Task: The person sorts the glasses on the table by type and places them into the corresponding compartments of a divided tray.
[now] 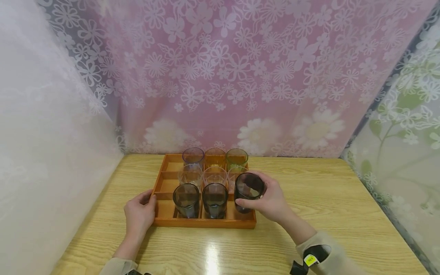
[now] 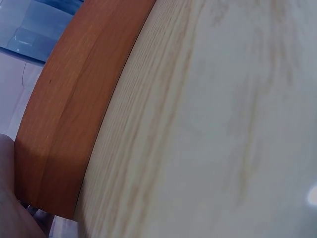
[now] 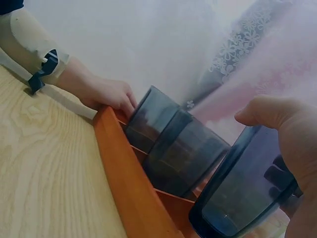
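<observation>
A wooden compartment tray [image 1: 206, 223] lies on the table. My left hand [image 1: 140, 212] grips its left wall near the front corner, and the right wrist view shows the same hand [image 3: 111, 94] at the tray's end. My right hand [image 1: 273, 198] holds a dark grey drinking glass [image 1: 243, 204], thumb on the near side, over the front right compartment; the glass [image 3: 242, 183] leans in the right wrist view. Two more dark glasses, one on the left [image 1: 186, 202] and one in the middle [image 1: 215, 202], stand in the front row.
Clear glasses [image 1: 190, 177] fill part of the middle row. Behind them stand a blue-tinted glass [image 1: 193, 157], an amber glass [image 1: 215, 157] and a green glass [image 1: 237, 157]. A pink flowered curtain [image 1: 220, 76] hangs along the back edge of the wooden table [image 1: 309, 183].
</observation>
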Demonstrator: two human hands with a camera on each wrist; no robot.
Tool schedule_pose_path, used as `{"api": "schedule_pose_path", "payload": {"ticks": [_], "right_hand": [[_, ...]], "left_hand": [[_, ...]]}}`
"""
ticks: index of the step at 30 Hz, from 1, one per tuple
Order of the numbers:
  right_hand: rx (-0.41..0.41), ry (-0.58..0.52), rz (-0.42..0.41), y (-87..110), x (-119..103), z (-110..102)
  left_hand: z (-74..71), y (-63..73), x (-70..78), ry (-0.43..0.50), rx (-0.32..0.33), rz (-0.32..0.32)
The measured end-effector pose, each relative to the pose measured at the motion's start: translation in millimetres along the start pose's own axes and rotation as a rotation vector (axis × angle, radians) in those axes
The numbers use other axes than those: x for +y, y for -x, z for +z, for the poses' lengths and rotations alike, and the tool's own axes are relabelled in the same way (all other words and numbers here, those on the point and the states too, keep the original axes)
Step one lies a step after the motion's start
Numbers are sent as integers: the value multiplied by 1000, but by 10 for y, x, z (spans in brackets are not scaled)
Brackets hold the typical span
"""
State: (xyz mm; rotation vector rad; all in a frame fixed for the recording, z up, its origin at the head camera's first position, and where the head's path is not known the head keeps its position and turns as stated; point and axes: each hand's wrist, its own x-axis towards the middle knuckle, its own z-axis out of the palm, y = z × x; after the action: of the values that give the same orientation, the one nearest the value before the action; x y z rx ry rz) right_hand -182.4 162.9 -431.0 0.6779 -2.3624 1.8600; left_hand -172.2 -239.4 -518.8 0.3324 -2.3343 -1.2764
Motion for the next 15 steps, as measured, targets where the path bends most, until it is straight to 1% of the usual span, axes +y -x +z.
{"api": "schedule_pose_path", "payload": {"ticks": [3,10,15], "right_hand": [[-8,-4,2,10,35,50],[9,31,11,61,99,153],[11,24,9,101,155,212]], "left_hand": [[3,-2,4,2,3,0],[8,-8,12,12,7,0],[11,-14,0,12,7,-10]]}}
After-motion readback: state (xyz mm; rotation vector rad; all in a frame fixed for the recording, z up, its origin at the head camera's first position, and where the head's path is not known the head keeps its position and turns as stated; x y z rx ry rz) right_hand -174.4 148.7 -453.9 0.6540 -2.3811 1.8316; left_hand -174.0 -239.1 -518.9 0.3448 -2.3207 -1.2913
